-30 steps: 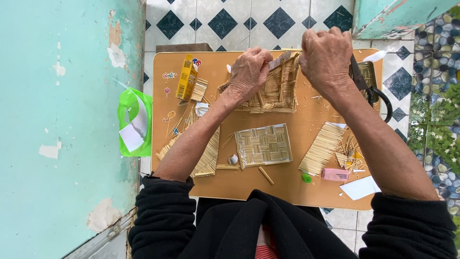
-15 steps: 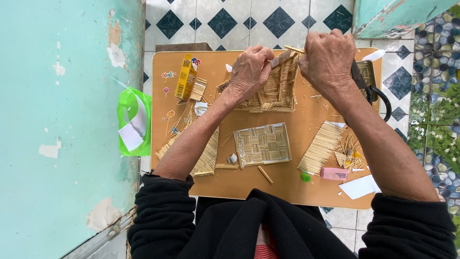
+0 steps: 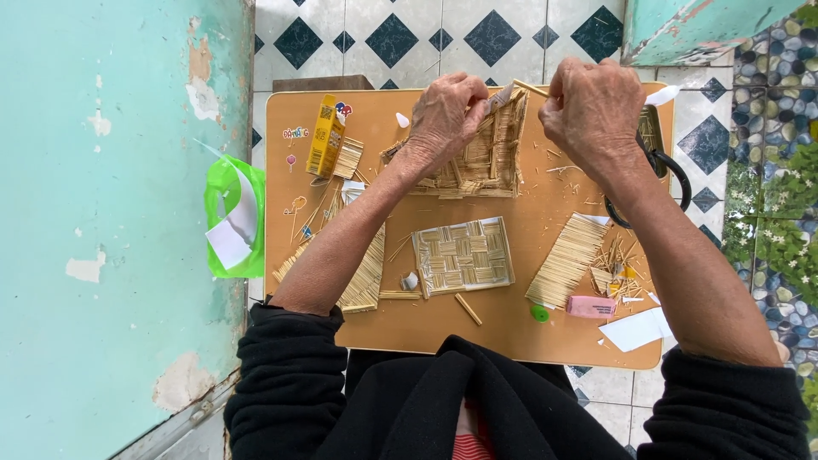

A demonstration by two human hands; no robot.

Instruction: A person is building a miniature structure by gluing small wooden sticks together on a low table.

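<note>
Two hands are up at the far edge of the small orange table (image 3: 409, 328), both on the stick model (image 3: 481, 158) that stands there. My left hand (image 3: 447, 111) curls its fingers over the model's near-left part and steadies it; my right hand (image 3: 592, 106) pinches a single thin stick (image 3: 530, 87) at the model's top far corner, fingertips closed on it.

I judge the build partway along: the model has several joined stick walls, yet one woven panel (image 3: 464, 255) lies flat and unattached at the table's middle, and plenty of loose material is unused.

Counting what I see: one standing model, one woven panel, one fanned sheet of sticks (image 3: 567, 260) near the right edge, one long sheet (image 3: 366, 273) under my left forearm, one yellow box (image 3: 325, 136) at the far-left corner, one pink eraser-like block (image 3: 590, 307) and one green cap (image 3: 539, 313) towards the near edge, and one pair of black-handled scissors (image 3: 660, 170) at the right edge. The scattered offcuts I cannot count.
</note>
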